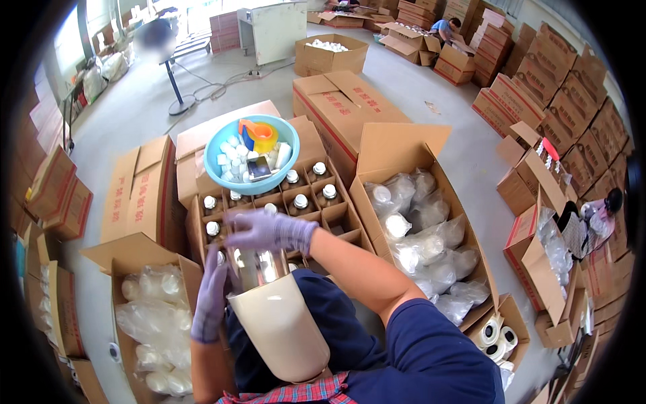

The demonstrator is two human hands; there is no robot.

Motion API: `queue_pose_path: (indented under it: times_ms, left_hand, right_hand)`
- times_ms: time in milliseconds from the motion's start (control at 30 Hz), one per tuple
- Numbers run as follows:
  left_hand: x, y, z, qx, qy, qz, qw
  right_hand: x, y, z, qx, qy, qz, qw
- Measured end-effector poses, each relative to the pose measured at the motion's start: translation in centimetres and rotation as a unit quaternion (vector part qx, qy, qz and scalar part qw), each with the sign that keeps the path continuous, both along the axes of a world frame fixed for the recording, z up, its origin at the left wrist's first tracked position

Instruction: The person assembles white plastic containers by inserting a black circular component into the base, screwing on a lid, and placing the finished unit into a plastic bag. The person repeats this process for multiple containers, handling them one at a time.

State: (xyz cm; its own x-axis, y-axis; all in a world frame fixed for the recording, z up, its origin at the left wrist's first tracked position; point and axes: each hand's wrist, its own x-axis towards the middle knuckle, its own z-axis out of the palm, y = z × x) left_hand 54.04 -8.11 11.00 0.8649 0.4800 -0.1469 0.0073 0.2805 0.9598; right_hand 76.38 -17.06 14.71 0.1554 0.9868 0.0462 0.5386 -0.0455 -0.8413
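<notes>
A beige cylindrical flask body (281, 330) lies tilted against my lap, its rounded end towards me. From its far end sticks out a shiny silver, glass-like part (259, 264). My left hand (210, 303), in a purple knit glove, is beside this end with its fingers stretched out; whether it touches is unclear. Above the shiny part, my right hand (279, 231), gloved alike, reaches across to the left with fingers extended and a little blurred. Just beyond stands a divided carton (343, 214) with white-capped bottles (301, 201) in several of its compartments.
A light blue basin (214, 161) of small white parts, with an orange scoop (252, 131), rests on the far boxes. Open cartons of plastic-wrapped pieces flank me at left (158, 316) and right (420, 236). A fan (158, 40) and stacked boxes stand farther off; a person (445, 30) sits there.
</notes>
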Motion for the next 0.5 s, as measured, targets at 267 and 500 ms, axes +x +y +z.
queue_pose_path:
  times_ms: [267, 500]
  left_hand:
    - [-8.8, -11.4, 1.8, 0.339, 0.000, -0.060, 0.939]
    - [-14.5, -12.9, -2.5, 0.240, 0.008, -0.259, 0.935]
  right_hand:
    - [-4.9, -6.8, -0.8, -0.155, 0.108, 0.152, 0.970]
    - [-7.2, -32.3, -1.1, -0.158, 0.367, -0.142, 0.906]
